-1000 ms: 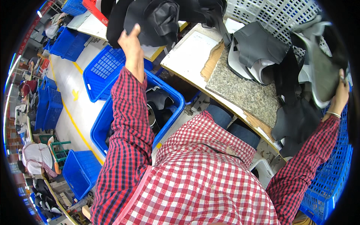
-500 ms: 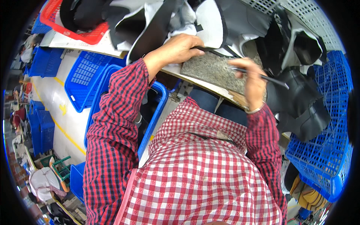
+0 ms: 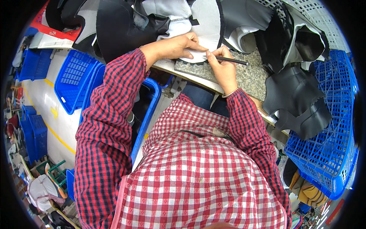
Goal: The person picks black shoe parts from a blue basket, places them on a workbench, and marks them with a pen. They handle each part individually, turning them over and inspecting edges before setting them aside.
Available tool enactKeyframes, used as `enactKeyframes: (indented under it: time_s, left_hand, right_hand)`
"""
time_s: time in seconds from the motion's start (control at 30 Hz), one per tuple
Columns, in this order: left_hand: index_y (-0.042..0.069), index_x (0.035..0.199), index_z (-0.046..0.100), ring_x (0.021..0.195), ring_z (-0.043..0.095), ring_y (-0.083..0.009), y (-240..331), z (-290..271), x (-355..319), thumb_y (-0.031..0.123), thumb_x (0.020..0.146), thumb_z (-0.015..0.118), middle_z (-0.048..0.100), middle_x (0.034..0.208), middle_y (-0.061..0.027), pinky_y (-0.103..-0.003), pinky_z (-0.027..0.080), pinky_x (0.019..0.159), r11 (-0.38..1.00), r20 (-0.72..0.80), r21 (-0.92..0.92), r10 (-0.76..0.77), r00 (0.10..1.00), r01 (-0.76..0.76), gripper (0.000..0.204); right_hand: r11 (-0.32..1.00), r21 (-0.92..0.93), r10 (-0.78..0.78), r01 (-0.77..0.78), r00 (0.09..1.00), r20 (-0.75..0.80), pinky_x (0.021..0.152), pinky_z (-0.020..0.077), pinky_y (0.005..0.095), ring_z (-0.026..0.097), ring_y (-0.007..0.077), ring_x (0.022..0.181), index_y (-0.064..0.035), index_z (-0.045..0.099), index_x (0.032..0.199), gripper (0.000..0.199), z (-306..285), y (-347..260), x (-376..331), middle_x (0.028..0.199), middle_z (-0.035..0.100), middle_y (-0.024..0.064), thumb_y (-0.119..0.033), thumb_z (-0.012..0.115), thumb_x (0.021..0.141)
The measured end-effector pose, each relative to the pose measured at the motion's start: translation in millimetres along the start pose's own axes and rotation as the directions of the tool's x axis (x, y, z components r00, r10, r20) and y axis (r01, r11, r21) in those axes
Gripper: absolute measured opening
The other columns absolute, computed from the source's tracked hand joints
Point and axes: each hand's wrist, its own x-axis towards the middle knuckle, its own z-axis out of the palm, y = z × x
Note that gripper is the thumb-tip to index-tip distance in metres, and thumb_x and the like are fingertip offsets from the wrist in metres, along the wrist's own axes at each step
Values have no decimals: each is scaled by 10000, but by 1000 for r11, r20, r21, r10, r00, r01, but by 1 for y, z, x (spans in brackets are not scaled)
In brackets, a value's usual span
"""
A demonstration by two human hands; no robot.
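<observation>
My left hand [image 3: 176, 46] holds a black leather piece with white lining [image 3: 207, 23] down on a speckled stone slab [image 3: 249, 78]. Its thumb and forefinger bend over the white side, close to the piece's notched near edge. In my right hand [image 3: 224, 68] is a slim dark pen [image 3: 233, 60], gripped between thumb and fingers. The pen's working end meets the white lining beside my left forefinger; the fingers hide its exact tip. More black leather pieces [image 3: 127, 28] lie heaped beyond my left hand.
Black leather pieces [image 3: 295, 93] overhang the bench's right side, near a blue crate [image 3: 322, 152]. A white basket [image 3: 324, 23] stands at the far right, a red tray [image 3: 53, 32] at the far left. Blue crates [image 3: 74, 80] stand left of the bench [image 3: 167, 68].
My right hand has moved left with the pen, from above the bare slab to the white lining. The lined piece now lies lower over the slab, under my left fingers.
</observation>
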Motion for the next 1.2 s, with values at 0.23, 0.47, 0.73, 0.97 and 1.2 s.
enactKeyframes:
  time_s: [0.23,0.47,0.73,0.97,1.2]
  left_hand:
    - [185,1397,640,1070,521,-201,6,-1,3,12,820,746,497,1101,-57,-308,417,1001,997,24,-36,-61,998,61,612]
    - [202,1399,644,1075,501,-199,6,0,3,-42,798,716,470,1094,-48,-292,398,1019,998,33,-55,-40,999,42,652]
    - [179,1397,644,1059,504,-191,0,0,2,-48,800,713,469,1077,-46,-280,398,996,997,19,-83,2,1000,-1,642]
    - [103,1355,609,1087,556,-272,20,27,-19,5,825,722,544,1143,-114,-345,459,965,988,-297,156,27,955,20,550]
    - [11,1217,569,1193,542,-348,69,115,-154,99,759,832,527,1239,-185,-447,464,973,827,-979,193,122,166,528,535]
  right_hand:
    - [992,-116,-66,59,996,-58,564,451,298,548,110,606,-40,606,819,256,3,-1,1,682,621,52,-208,781,900]
    - [994,-87,-68,69,998,6,570,457,300,546,108,610,-36,608,818,233,2,1,2,682,622,49,-182,770,900]
    - [1000,20,-3,2,999,38,607,451,275,537,76,670,-40,615,828,213,-1,1,1,728,628,19,-167,761,916]
    - [931,360,-102,61,990,96,801,486,260,587,85,878,-32,606,1013,182,5,-6,4,1010,668,70,-205,663,1009]
    - [957,290,-105,34,966,235,913,494,287,626,105,960,-31,616,1045,172,2,-2,9,1376,592,178,-203,608,1036]
